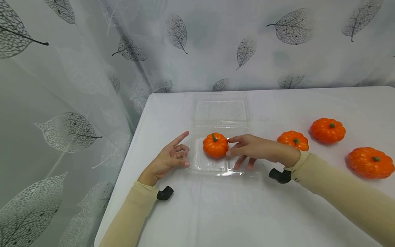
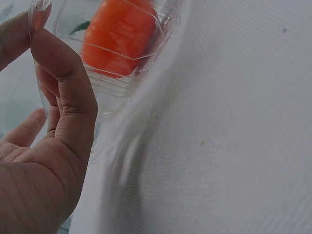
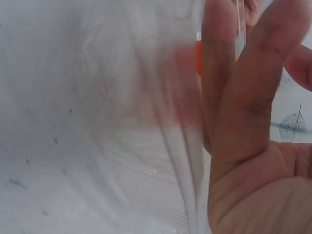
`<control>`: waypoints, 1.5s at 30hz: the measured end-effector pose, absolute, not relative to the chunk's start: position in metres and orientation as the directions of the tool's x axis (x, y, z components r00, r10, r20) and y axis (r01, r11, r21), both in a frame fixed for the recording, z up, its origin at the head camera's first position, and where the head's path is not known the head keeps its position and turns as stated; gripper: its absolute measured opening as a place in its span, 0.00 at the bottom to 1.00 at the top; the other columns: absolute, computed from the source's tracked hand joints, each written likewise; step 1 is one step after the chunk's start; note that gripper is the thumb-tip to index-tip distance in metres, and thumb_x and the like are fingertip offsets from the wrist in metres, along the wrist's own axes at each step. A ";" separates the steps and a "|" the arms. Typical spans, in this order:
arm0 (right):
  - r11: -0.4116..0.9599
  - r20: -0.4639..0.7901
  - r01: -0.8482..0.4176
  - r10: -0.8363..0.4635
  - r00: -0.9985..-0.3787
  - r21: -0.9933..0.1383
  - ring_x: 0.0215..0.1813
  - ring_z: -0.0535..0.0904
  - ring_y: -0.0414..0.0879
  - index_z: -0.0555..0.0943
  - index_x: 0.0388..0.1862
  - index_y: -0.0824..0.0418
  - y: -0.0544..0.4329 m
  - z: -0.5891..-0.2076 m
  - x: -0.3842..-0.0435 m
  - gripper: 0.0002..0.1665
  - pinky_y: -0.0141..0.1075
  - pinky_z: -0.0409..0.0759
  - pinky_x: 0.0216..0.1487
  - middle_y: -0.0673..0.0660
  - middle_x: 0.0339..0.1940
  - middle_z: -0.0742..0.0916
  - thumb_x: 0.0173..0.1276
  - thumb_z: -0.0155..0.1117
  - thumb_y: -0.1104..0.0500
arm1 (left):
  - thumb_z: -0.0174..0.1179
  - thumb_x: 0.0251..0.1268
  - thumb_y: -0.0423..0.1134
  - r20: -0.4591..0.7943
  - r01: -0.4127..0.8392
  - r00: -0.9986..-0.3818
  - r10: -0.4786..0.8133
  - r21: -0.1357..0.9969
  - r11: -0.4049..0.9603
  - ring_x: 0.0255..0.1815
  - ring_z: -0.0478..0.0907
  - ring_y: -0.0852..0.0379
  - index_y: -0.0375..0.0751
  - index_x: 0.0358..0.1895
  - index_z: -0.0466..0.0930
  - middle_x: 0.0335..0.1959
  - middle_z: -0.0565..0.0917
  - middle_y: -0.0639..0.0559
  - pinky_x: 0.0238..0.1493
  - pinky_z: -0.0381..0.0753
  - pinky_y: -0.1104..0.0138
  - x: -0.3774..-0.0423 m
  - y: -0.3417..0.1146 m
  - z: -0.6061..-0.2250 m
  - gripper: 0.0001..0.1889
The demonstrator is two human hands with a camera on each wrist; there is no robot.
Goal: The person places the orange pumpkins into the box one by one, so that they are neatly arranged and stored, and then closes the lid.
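A clear plastic clamshell container [image 1: 200, 164] lies with its lid [image 1: 220, 109] folded back on the white table. One small orange pumpkin [image 1: 215, 145] with a green stem sits in its base. My left hand [image 1: 169, 159] pinches the container's left rim between thumb and curled fingers, the index finger pointing away. In the left wrist view the rim [image 2: 33, 19] runs between the thumb and a finger. Over the container's right side, my right hand [image 1: 251, 148] has its fingers spread, thumb and index tips right beside the pumpkin. Whether they touch it I cannot tell.
To the right on the table [image 1: 234, 212] are more orange pumpkins: one [image 1: 293, 140] partly hidden behind my right wrist, another [image 1: 327, 130] farther back, a third [image 1: 370, 163] near the right edge. A leaf-patterned curtain [image 1: 210, 44] hangs behind and left of the table.
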State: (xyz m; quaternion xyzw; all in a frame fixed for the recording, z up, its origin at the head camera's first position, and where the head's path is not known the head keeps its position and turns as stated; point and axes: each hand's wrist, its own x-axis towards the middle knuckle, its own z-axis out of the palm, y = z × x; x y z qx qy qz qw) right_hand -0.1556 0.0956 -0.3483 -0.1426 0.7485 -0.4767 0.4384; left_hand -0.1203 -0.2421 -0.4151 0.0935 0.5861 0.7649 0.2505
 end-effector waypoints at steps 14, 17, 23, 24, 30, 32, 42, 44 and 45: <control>0.404 -0.457 0.227 -0.677 -0.577 -0.886 0.46 0.86 0.56 0.52 0.80 0.68 0.082 -0.361 -0.158 0.47 0.43 0.86 0.37 0.67 0.64 0.80 0.74 0.64 0.52 | 0.67 0.51 0.14 -0.155 -0.278 -0.858 0.489 0.942 -0.188 0.34 0.75 0.57 0.49 0.82 0.51 0.44 0.73 0.46 0.41 0.83 0.70 -0.121 -0.240 -0.418 0.56; 0.407 -0.455 0.221 -0.674 -0.582 -0.886 0.45 0.87 0.55 0.52 0.80 0.68 0.080 -0.360 -0.157 0.47 0.43 0.86 0.37 0.67 0.64 0.80 0.74 0.64 0.52 | 0.68 0.51 0.15 -0.158 -0.282 -0.858 0.488 0.940 -0.190 0.35 0.75 0.57 0.50 0.82 0.51 0.44 0.73 0.46 0.41 0.83 0.70 -0.120 -0.241 -0.420 0.56; 0.398 -0.427 0.198 -0.647 -0.632 -0.896 0.46 0.87 0.58 0.56 0.81 0.64 0.089 -0.352 -0.154 0.46 0.47 0.87 0.40 0.64 0.65 0.79 0.73 0.66 0.50 | 0.70 0.51 0.17 -0.158 -0.279 -0.858 0.488 0.942 -0.186 0.34 0.75 0.57 0.50 0.82 0.51 0.43 0.73 0.46 0.41 0.84 0.70 -0.121 -0.242 -0.419 0.56; 0.388 -0.413 0.191 -0.642 -0.646 -0.902 0.47 0.86 0.58 0.57 0.80 0.63 0.092 -0.349 -0.153 0.45 0.47 0.87 0.41 0.64 0.66 0.79 0.73 0.66 0.50 | 0.70 0.51 0.17 -0.157 -0.279 -0.857 0.490 0.942 -0.187 0.34 0.75 0.57 0.50 0.82 0.51 0.43 0.73 0.46 0.41 0.84 0.70 -0.121 -0.242 -0.418 0.56; 0.272 -0.249 0.102 -0.587 -0.770 -0.957 0.49 0.86 0.56 0.64 0.78 0.59 0.116 -0.339 -0.148 0.37 0.47 0.87 0.43 0.64 0.67 0.79 0.73 0.65 0.58 | 0.68 0.52 0.15 -0.152 -0.277 -0.856 0.494 0.942 -0.190 0.34 0.75 0.57 0.49 0.82 0.50 0.43 0.73 0.46 0.41 0.84 0.70 -0.122 -0.243 -0.417 0.56; 0.233 -0.168 0.041 -0.555 -0.815 -0.972 0.51 0.86 0.54 0.65 0.78 0.58 0.126 -0.337 -0.146 0.36 0.47 0.87 0.44 0.63 0.67 0.79 0.73 0.65 0.60 | 0.68 0.52 0.15 -0.151 -0.275 -0.856 0.495 0.943 -0.186 0.34 0.75 0.57 0.49 0.83 0.49 0.43 0.73 0.46 0.41 0.84 0.70 -0.122 -0.243 -0.418 0.56; 0.208 0.189 -0.271 -0.342 -0.921 -0.940 0.59 0.81 0.41 0.67 0.78 0.56 0.178 -0.328 -0.141 0.46 0.31 0.82 0.49 0.53 0.67 0.78 0.63 0.69 0.76 | 0.70 0.52 0.17 -0.157 -0.280 -0.855 0.494 0.942 -0.186 0.34 0.75 0.57 0.51 0.82 0.51 0.43 0.73 0.47 0.42 0.84 0.70 -0.122 -0.244 -0.418 0.56; 0.216 0.232 -0.307 -0.315 -0.920 -0.927 0.62 0.80 0.41 0.66 0.78 0.57 0.189 -0.327 -0.142 0.49 0.29 0.80 0.51 0.55 0.70 0.76 0.59 0.70 0.79 | 0.70 0.52 0.17 -0.156 -0.280 -0.855 0.495 0.942 -0.187 0.34 0.75 0.57 0.51 0.82 0.51 0.43 0.73 0.47 0.42 0.84 0.70 -0.122 -0.244 -0.418 0.56; 0.226 0.252 -0.327 -0.305 -0.918 -0.918 0.63 0.78 0.41 0.66 0.78 0.58 0.195 -0.327 -0.143 0.51 0.28 0.79 0.53 0.56 0.71 0.75 0.57 0.70 0.81 | 0.70 0.52 0.17 -0.156 -0.280 -0.855 0.494 0.941 -0.188 0.34 0.75 0.57 0.50 0.82 0.51 0.43 0.73 0.47 0.41 0.84 0.70 -0.122 -0.244 -0.418 0.56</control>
